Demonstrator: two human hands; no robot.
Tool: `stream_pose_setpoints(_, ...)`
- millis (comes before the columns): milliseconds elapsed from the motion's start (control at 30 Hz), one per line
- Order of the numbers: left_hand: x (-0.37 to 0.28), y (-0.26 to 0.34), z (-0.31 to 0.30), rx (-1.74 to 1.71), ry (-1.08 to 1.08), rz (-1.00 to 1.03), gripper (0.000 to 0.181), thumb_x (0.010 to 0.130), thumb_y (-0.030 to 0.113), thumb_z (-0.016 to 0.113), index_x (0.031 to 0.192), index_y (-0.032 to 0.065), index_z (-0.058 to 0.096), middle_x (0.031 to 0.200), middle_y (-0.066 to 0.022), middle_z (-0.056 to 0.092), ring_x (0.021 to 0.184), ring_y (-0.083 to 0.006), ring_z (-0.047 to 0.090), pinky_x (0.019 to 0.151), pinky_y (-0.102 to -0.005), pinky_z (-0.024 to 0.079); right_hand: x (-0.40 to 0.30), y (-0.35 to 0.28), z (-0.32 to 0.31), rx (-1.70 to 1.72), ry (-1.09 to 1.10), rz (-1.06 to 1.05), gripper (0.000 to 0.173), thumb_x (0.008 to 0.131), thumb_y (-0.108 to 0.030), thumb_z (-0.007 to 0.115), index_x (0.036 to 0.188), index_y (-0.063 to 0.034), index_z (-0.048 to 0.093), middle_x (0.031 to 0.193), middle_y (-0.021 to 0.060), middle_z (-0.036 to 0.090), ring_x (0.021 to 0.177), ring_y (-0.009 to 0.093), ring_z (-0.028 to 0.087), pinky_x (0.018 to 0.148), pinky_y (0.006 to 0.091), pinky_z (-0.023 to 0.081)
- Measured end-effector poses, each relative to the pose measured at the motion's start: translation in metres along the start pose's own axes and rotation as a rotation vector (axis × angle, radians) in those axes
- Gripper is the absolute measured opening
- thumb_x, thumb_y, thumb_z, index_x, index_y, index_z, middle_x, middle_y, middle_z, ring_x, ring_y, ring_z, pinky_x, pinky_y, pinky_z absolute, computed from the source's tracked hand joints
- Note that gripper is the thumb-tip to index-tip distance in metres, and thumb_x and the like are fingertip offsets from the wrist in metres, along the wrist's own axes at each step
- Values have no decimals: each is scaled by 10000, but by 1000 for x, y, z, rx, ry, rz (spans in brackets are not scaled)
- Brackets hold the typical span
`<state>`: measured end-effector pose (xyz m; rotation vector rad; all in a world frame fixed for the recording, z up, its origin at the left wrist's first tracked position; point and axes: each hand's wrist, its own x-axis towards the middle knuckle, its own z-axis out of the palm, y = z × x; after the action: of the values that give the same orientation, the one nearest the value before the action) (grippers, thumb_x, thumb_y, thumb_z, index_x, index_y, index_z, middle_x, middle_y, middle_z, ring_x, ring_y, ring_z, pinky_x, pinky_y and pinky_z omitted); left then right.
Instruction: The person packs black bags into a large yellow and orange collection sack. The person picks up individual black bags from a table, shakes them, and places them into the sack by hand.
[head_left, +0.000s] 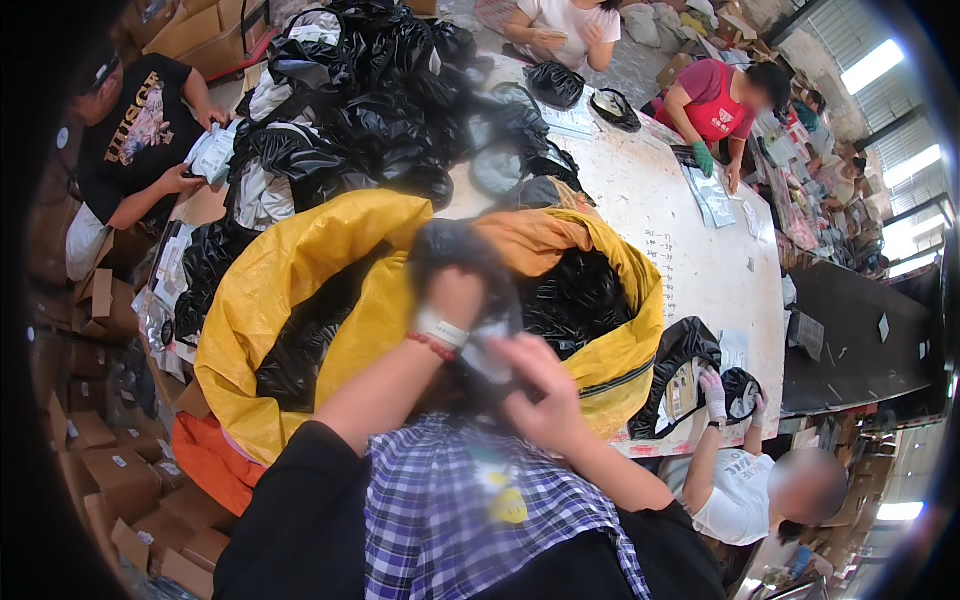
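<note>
A black plastic bag (486, 367), blurred by motion, hangs in front of my checked apron. My left hand (454, 296) grips its upper part; the fingers are hidden by blur and black plastic. At the bag's right side is my right hand (544, 390), its fingers bent toward a pale patch on the plastic; whether they pinch it is unclear. Just beyond my hands, a yellow woven sack (255, 300) gapes on the left with black bags inside. Another yellow sack mouth (637, 300), also full of black plastic, opens on the right.
A heap of black bags (375, 112) covers the far left of the white table (600, 202). Co-workers handle packages around it. Cardboard boxes (120, 472) crowd the lower left, beside an orange sack (214, 461). A dark conveyor belt (847, 337) runs at right.
</note>
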<state>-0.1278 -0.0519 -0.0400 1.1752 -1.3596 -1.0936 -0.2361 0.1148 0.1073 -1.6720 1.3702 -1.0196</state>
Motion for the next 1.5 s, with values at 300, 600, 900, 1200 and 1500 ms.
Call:
stream_pose_setpoints(300,-27,124,-47,665,-813,60,370,917,323,659,1144,32,682,1042,-201,719,991,-360,691,864,-450,545,18,32,-18,21,250,-16,605,716,129,523,1295,1,643,1210,79,552,990,131,583,787,232,483)
stream_pose_setpoints(600,-17,107,-81,72,-1099,91,571,903,208,664,1411,14,487,1143,-212,662,1128,-345,609,979,-453,487,49,9,-40,162,142,41,564,724,115,507,1266,28,636,1158,108,602,1075,188,593,912,277,474)
stream_pose_setpoints(900,1,176,-122,74,-797,647,270,916,148,681,1145,3,671,1288,-164,652,1134,-303,633,998,-426,490,81,19,-118,167,787,117,596,767,130,516,1348,28,597,1190,117,629,1009,166,615,934,282,486)
stream_pose_setpoints(1200,5,-128,-199,1329,-292,-66,697,848,166,710,1458,-1,416,1428,-320,446,1331,-458,436,1089,-478,411,56,134,-173,-957,794,-8,392,832,-91,686,1212,-19,620,1202,166,647,1138,349,587,1004,424,444)
stream_pose_setpoints(1500,0,-11,-220,444,-74,-328,297,910,174,742,1001,-86,630,1013,-121,689,879,-209,649,786,-312,503,46,174,-115,-794,331,151,132,875,-131,684,971,-46,652,867,139,627,870,331,590,765,419,460)
